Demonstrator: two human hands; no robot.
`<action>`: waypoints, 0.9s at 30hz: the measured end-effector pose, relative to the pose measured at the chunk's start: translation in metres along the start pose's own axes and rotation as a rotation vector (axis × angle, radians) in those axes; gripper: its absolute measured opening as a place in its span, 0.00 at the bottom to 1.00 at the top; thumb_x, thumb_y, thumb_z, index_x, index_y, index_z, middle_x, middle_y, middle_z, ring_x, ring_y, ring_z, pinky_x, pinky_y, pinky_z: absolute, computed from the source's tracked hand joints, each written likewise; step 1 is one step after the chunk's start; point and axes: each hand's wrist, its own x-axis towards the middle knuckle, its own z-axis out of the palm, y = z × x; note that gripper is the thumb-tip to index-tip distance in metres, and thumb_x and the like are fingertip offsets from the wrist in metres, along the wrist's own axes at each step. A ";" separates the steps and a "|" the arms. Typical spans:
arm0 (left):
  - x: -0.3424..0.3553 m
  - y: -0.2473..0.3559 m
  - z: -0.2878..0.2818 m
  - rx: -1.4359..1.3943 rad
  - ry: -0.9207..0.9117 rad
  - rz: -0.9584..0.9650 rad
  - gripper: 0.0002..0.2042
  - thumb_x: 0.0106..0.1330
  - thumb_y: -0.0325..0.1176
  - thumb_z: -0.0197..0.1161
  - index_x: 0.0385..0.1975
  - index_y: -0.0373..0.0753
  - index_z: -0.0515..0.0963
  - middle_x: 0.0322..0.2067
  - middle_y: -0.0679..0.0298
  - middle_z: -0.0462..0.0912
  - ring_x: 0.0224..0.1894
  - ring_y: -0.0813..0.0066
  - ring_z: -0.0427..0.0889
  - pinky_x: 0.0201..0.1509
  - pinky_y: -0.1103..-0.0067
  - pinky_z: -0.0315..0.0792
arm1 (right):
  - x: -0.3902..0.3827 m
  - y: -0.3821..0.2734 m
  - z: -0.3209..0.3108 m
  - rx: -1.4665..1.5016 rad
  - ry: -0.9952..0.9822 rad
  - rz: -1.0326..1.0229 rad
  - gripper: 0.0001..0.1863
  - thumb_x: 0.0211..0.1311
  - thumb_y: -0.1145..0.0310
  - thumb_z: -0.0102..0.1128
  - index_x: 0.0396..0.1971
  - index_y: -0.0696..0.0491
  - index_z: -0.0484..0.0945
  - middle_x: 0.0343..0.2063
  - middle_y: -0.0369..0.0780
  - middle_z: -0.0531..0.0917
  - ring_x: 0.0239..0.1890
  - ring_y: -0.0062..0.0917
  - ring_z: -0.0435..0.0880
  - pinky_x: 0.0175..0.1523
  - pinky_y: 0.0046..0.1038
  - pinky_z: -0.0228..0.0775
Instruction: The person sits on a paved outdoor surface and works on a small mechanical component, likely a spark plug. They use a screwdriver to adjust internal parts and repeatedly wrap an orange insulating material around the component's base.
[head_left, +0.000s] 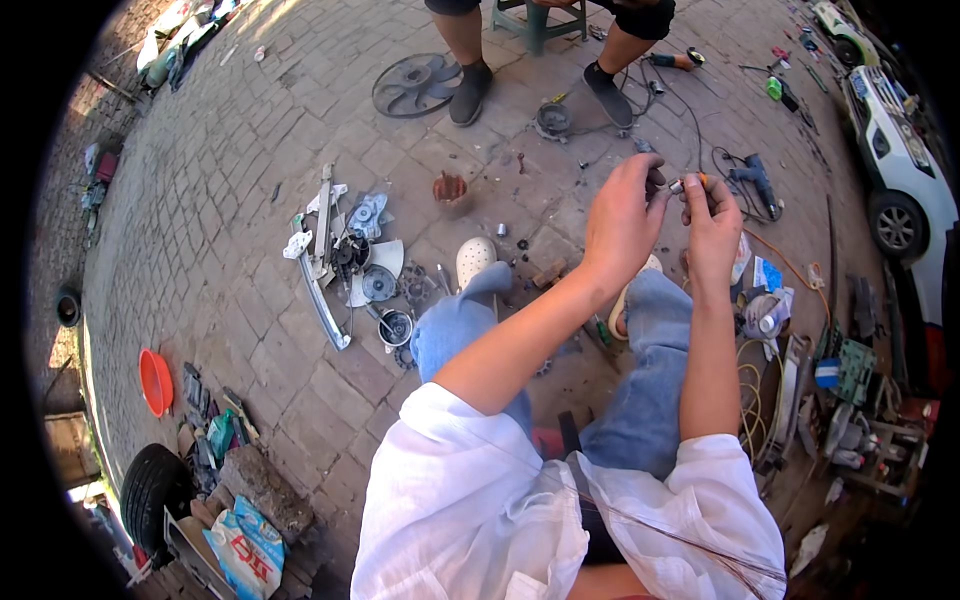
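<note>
- The right hand [714,212], right of centre near the top of the frame, pinches a small part [677,186], silver at the tip, between thumb and fingers.
- The left hand [624,218] is just beside it, thumb and fingers curled narrow near the silver tip; whether it grips anything, I cannot tell.
- The small part sits between the two hands, in the upper right of the frame, with a bit of orange showing at the right fingers.
- Below the hands, at the lower middle, are the person's jeans [655,350] and white shirt [470,500].
- Left of the knees, a metal rail [320,310] lies on the paving [250,310] beside a round housing [395,327].
- A reddish coil [450,187] stands at upper centre.
- At the top, another person's dark shoes [470,93] rest beside a fan [413,85], near a green stool [537,28].
- A drill [755,184] lies right of the hands.
- A red basin [156,382] and a tyre [155,495] are at lower left.
- A white car [908,170] stands at the right edge.
</note>
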 end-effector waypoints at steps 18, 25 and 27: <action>0.001 -0.010 -0.004 -0.505 -0.149 -0.513 0.16 0.57 0.23 0.61 0.47 0.32 0.71 0.36 0.62 0.79 0.38 0.77 0.79 0.40 0.80 0.75 | 0.001 -0.006 -0.005 -0.092 -0.156 -0.012 0.10 0.60 0.67 0.65 0.31 0.57 0.77 0.25 0.29 0.76 0.27 0.09 0.71 0.32 0.14 0.62; 0.032 -0.056 -0.060 0.150 -0.610 -0.399 0.18 0.58 0.36 0.67 0.43 0.30 0.77 0.38 0.56 0.82 0.41 0.72 0.81 0.45 0.78 0.74 | 0.000 -0.017 -0.026 -0.170 -0.090 0.103 0.10 0.59 0.68 0.65 0.32 0.58 0.76 0.28 0.31 0.77 0.31 0.12 0.73 0.37 0.16 0.66; 0.040 -0.133 -0.100 0.327 -0.630 -0.562 0.18 0.56 0.37 0.67 0.42 0.29 0.78 0.37 0.55 0.83 0.40 0.70 0.82 0.44 0.75 0.74 | -0.004 -0.015 -0.034 -0.195 -0.135 0.104 0.10 0.59 0.69 0.66 0.32 0.59 0.75 0.28 0.31 0.77 0.31 0.12 0.74 0.38 0.16 0.67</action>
